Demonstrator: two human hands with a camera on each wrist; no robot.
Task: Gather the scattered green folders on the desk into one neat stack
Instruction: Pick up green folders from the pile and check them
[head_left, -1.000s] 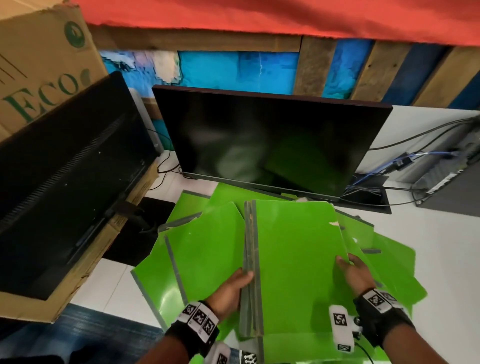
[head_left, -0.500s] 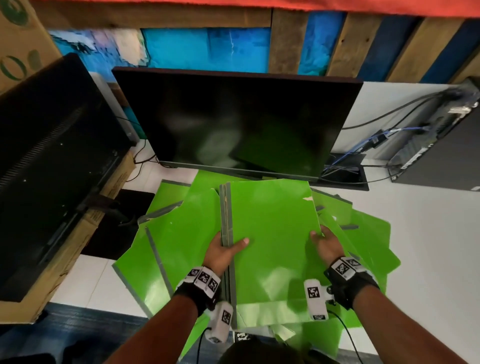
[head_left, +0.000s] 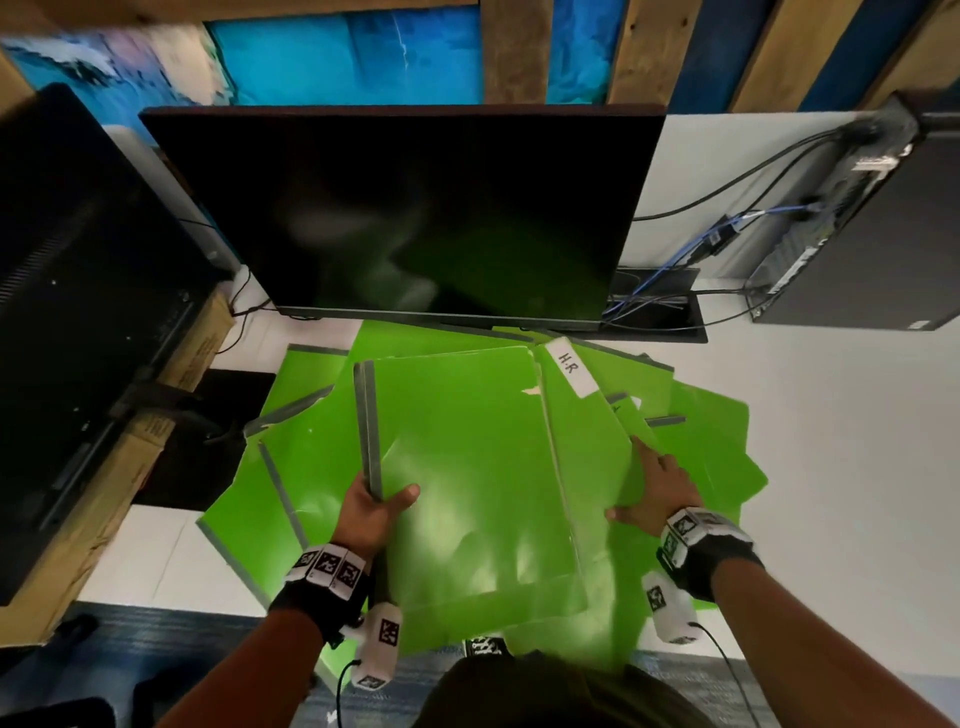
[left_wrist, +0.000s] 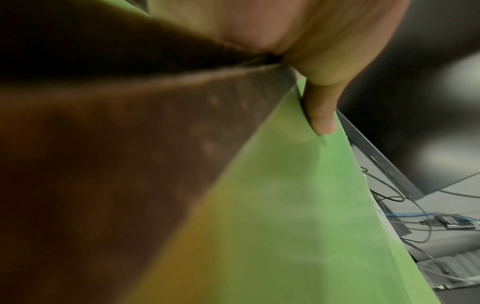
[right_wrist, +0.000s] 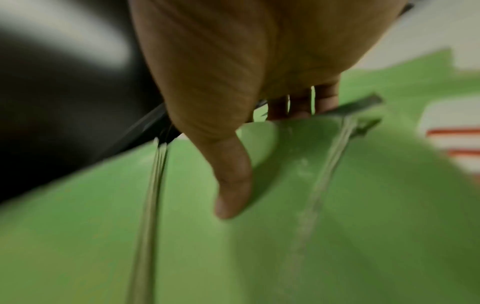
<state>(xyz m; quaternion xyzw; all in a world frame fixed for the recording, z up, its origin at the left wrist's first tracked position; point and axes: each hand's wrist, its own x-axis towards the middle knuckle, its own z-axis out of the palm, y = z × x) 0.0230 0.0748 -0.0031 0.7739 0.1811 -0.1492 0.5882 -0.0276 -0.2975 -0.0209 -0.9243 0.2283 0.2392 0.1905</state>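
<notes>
A held stack of green folders (head_left: 467, 467) with grey spines lies slanted over the pile in front of me. My left hand (head_left: 379, 506) grips the stack's spine edge, thumb on top; the left wrist view shows that thumb pressing on the green cover (left_wrist: 298, 205). My right hand (head_left: 654, 483) is at the neighbouring green folder (head_left: 587, 447), which bears a white "H.R" label (head_left: 571, 371). In the right wrist view its fingers (right_wrist: 301, 102) tuck behind a folder edge (right_wrist: 324, 185) and the thumb lies on top. Loose folders fan out left (head_left: 291, 467) and right (head_left: 717, 441).
A black monitor (head_left: 415, 208) stands right behind the pile. A second black screen (head_left: 78, 291) leans on a cardboard box at the left. A computer tower (head_left: 872, 234) and cables (head_left: 701, 244) sit back right on the white desk (head_left: 831, 467).
My right hand has left the stack's right edge and gone right onto the neighbouring folder, whose "H.R" label now shows. The left hand keeps its hold on the spine. The view tilted down.
</notes>
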